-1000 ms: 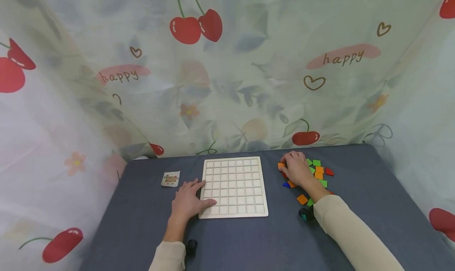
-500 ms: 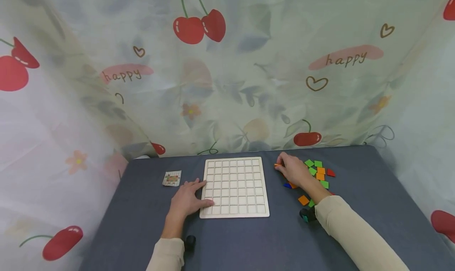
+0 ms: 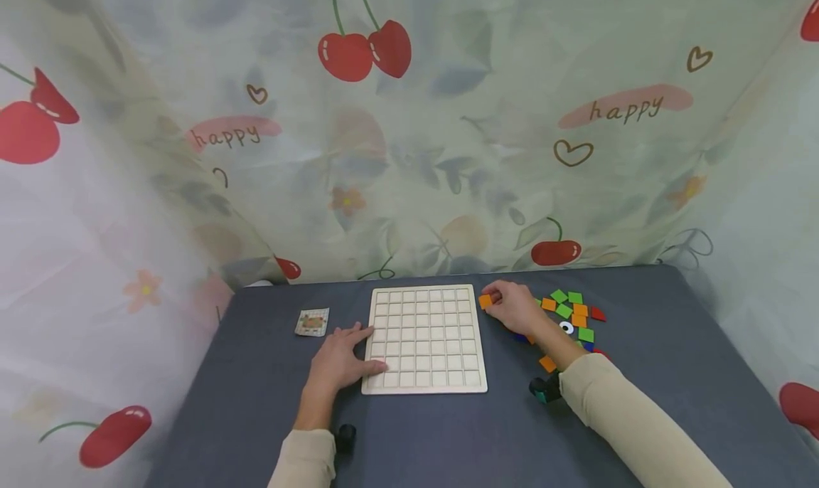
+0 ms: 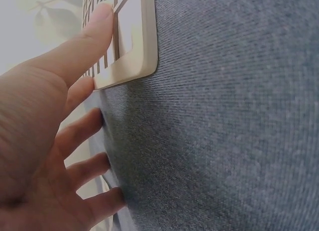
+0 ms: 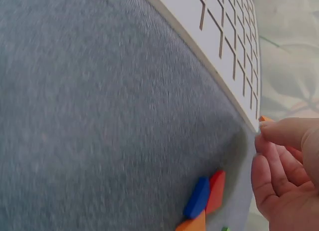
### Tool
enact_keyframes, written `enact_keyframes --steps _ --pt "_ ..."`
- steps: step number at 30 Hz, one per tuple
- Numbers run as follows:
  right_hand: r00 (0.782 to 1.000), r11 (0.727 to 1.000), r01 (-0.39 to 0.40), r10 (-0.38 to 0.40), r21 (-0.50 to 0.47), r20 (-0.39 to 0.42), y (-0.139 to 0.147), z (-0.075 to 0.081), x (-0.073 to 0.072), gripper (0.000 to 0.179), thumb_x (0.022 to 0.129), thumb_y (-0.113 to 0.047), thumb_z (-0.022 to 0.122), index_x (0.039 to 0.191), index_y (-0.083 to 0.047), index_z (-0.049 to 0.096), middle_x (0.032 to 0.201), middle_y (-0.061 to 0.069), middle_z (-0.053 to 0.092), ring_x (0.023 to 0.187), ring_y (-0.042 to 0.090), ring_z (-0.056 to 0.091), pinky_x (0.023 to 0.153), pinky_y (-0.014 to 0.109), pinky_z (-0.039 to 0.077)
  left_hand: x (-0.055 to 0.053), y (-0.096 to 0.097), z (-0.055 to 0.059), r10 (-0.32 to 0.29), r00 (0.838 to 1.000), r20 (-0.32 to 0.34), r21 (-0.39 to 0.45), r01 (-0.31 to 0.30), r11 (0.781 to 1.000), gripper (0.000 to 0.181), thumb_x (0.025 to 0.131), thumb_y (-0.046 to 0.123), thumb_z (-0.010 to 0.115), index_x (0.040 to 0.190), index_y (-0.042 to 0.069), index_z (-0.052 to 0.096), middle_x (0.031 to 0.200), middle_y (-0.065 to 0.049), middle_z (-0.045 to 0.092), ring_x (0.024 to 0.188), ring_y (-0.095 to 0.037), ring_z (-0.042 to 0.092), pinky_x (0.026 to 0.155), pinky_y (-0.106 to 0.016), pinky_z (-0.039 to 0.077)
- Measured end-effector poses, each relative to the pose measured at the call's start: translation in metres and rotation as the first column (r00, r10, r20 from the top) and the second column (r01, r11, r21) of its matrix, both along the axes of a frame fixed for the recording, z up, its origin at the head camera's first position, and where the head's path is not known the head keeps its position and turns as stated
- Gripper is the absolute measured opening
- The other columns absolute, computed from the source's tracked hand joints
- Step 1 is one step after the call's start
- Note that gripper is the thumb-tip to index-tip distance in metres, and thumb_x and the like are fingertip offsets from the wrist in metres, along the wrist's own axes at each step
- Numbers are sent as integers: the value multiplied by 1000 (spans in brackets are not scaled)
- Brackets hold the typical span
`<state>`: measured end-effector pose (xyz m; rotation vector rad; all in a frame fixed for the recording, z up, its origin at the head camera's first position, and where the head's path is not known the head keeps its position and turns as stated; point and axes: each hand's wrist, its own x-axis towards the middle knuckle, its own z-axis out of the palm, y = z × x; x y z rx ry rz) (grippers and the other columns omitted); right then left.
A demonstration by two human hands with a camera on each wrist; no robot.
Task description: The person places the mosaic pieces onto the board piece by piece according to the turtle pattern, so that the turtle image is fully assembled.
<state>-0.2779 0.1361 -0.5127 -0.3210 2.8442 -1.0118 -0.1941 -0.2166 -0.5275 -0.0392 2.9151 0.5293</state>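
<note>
A pale wooden grid board [image 3: 425, 341] lies flat on the table, its square cells bare. At its left edge my left hand [image 3: 339, 360] rests with fingers spread. The thumb [image 4: 99, 21] lies over a corner of the board in the left wrist view, and the other fingers reach down along the edge to the cloth. My right hand [image 3: 517, 306] pinches an orange square tile [image 3: 485, 301] between thumb and fingertips, just off the board's upper right corner. In the right wrist view only a sliver of that tile [image 5: 265, 119] shows past the thumb.
Right of the board lie loose tiles: green squares [image 3: 575, 298], orange ones [image 3: 579, 321], a red piece [image 3: 598, 314] and a white ring-shaped piece [image 3: 566, 327]. The right forearm covers some. A small printed card [image 3: 312, 322] lies left of the board. A patterned curtain [image 3: 422, 154] hangs behind the table.
My right hand has picked the orange tile out of the loose pieces and carried it left toward the board, uncovering the white ring-shaped piece. The left hand stays on the board's edge.
</note>
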Motion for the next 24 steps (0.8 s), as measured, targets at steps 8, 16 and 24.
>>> enact_keyframes --steps 8,16,24 --pt "999 998 -23 22 -57 -29 -19 -3 1 34 91 -18 77 120 -2 70 108 14 66 91 22 60 84 39 54 1 1 2 5 1000 8 1 -5 1000 88 74 61 84 149 28 54 162 -8 44 151 -46 34 113 -69 37" --pt "999 990 -30 27 -138 -25 -46 -9 1 33 93 -18 76 122 -4 70 110 12 63 95 21 60 88 39 54 2 0 3 9 1000 6 20 -10 1000 87 74 60 85 149 27 55 161 -8 45 152 -47 33 114 -69 36" --pt "999 976 -38 41 -214 8 -79 -11 3 31 93 -18 75 121 -5 71 112 11 65 96 20 61 90 38 56 1 0 2 14 1000 1 30 -14 999 88 72 59 86 148 28 56 160 -8 46 151 -47 33 115 -68 37"
